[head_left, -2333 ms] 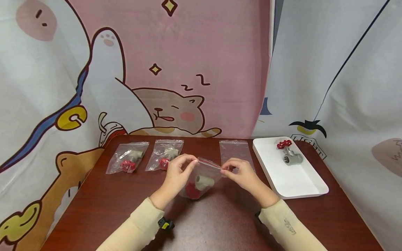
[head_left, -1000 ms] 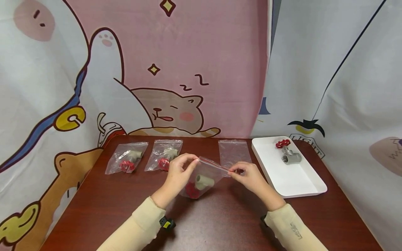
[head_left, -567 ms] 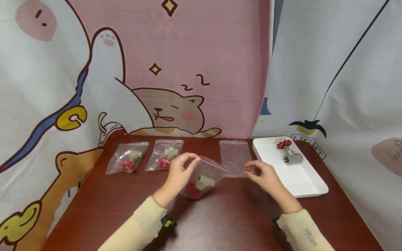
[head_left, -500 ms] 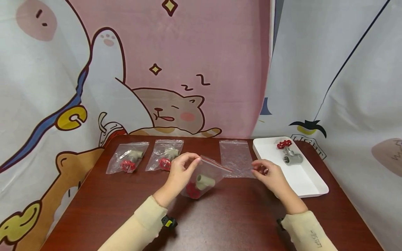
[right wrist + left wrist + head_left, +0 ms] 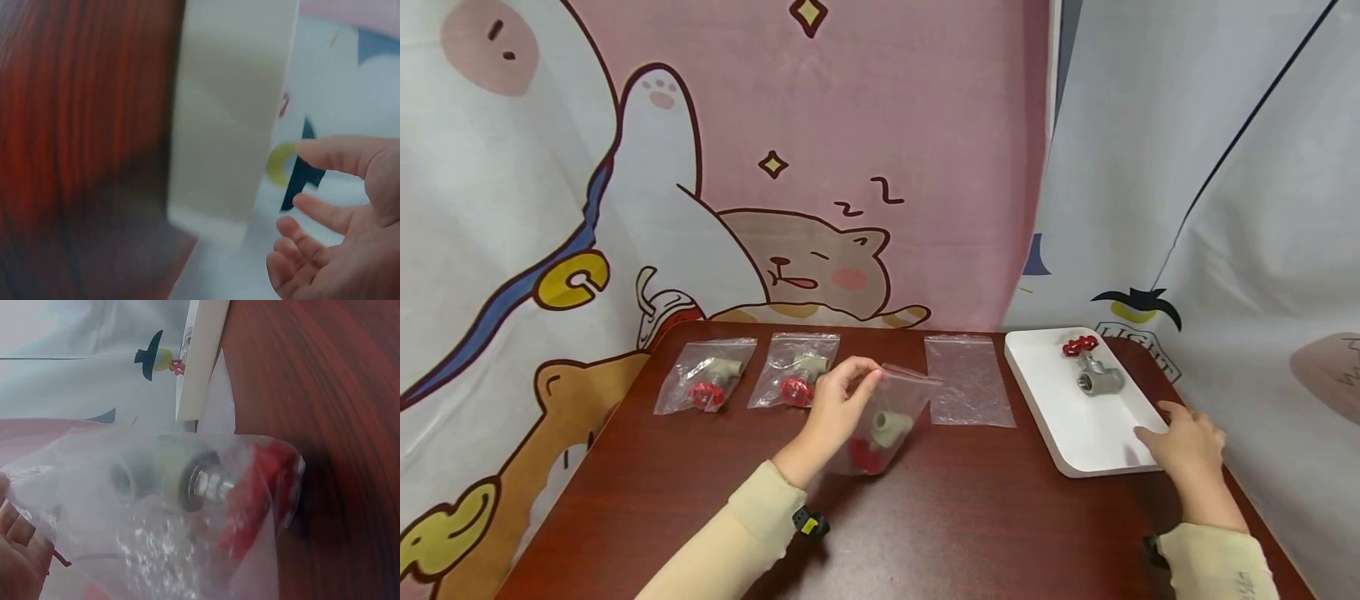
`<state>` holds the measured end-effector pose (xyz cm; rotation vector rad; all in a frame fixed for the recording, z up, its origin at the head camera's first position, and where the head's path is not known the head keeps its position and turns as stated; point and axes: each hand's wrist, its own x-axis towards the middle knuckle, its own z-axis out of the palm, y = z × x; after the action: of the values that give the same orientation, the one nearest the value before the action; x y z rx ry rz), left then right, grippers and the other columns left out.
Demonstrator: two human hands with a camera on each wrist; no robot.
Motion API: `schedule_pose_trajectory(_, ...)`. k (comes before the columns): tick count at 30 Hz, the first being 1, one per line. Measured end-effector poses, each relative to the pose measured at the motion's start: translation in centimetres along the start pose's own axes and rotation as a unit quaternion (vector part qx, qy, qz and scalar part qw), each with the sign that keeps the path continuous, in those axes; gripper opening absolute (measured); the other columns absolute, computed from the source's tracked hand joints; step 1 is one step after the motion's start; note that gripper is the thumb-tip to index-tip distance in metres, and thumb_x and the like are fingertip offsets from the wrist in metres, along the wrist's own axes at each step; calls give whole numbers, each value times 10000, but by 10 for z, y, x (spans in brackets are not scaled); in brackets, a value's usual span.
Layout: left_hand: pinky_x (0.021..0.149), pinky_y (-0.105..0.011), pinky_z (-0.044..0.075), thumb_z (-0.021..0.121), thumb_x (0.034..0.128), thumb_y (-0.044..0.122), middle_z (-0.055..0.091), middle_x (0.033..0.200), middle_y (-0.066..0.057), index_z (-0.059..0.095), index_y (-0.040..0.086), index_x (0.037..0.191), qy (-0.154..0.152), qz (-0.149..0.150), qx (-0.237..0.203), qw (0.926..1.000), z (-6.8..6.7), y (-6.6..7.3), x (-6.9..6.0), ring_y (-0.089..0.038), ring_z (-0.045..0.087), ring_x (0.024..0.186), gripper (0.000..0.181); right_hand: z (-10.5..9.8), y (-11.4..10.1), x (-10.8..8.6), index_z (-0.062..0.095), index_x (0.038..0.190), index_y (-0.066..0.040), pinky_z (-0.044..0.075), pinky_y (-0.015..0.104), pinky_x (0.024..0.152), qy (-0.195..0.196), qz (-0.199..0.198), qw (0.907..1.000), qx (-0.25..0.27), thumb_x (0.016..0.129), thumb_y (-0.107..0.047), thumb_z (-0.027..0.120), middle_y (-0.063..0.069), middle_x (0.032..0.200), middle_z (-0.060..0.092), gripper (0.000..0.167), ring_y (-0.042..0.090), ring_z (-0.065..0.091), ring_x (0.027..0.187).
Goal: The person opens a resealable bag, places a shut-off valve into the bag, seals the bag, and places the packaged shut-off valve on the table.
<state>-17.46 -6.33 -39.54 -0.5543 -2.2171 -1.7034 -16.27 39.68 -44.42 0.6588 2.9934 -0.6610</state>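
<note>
My left hand (image 5: 837, 408) pinches the top edge of a clear zip bag (image 5: 910, 400) between thumb and fingers. Inside the bag sits a valve (image 5: 172, 472) with a pale greenish-grey body and a red handwheel (image 5: 259, 494); the bag's lower end is near the tabletop. My right hand (image 5: 1187, 442) hovers by the near right corner of a white tray (image 5: 1105, 454), fingers spread and holding nothing. In the tray's far part lies a metal valve (image 5: 1101, 379) with a red handwheel (image 5: 1079, 345).
Two zip bags, a left one (image 5: 673, 392) and a right one (image 5: 767, 383), lie at the back left, each with a red-handled valve inside. A flat zip bag (image 5: 970, 383) with nothing in it lies left of the tray. Behind the table hangs a cartoon-printed cloth (image 5: 955, 167).
My right hand has let go of the bag's zip edge and moved right to the tray's near corner. The left hand still holds the bag, whose free corner has swung slightly.
</note>
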Motion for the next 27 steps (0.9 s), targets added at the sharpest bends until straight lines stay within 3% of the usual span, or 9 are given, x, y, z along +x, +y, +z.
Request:
schedule_pose_trajectory(5, 671, -222, 484, 605, 922, 112, 725, 891, -111, 647, 23, 953, 114, -32, 71, 9999, 4, -26, 3, -261, 683, 830, 103, -8, 30, 7, 332, 1294, 158, 279, 623, 909, -2, -76, 9999, -96, 884, -207, 531, 442, 1197, 364, 584, 597, 301, 1106)
schedule_pose_trajectory(11, 681, -229, 507, 606, 926, 188, 731, 894, -31, 652, 104, 947, 41, 65, 85, 9999, 8, -36, 4, -171, 681, 829, 98, -11, 48, 11, 453, 1191, 166, 433, 509, 754, -96, -200, 9995, 226, 892, -153, 508, 416, 1160, 466, 440, 524, 471, 976)
schedule_pose_trajectory(18, 706, -240, 506, 625, 916, 172, 734, 897, -12, 658, 119, 943, -21, 58, 514, 9987, 18, -45, 3, -115, 668, 836, 67, -9, 51, 12, 515, 1184, 132, 428, 342, 555, -106, 167, 9988, 445, 910, -170, 468, 443, 1199, 419, 411, 457, 516, 854)
schedule_pose_trajectory(22, 730, -276, 510, 636, 908, 159, 734, 895, -12, 663, 117, 938, -43, -22, 750, 9972, 23, -50, 2, -104, 665, 840, 59, -7, 53, 12, 493, 1215, 136, 479, 363, 532, -301, 466, 9954, 779, 907, -186, 491, 438, 1168, 424, 445, 420, 546, 798)
schedule_pose_trajectory(27, 734, -295, 504, 638, 906, 161, 732, 897, -16, 665, 113, 937, -68, -169, 964, 9952, 28, -55, 1, -76, 637, 819, 63, -5, 53, 12, 462, 1251, 136, 505, 407, 550, -408, 864, 9891, 1121, 907, -192, 505, 429, 1193, 411, 477, 457, 539, 878)
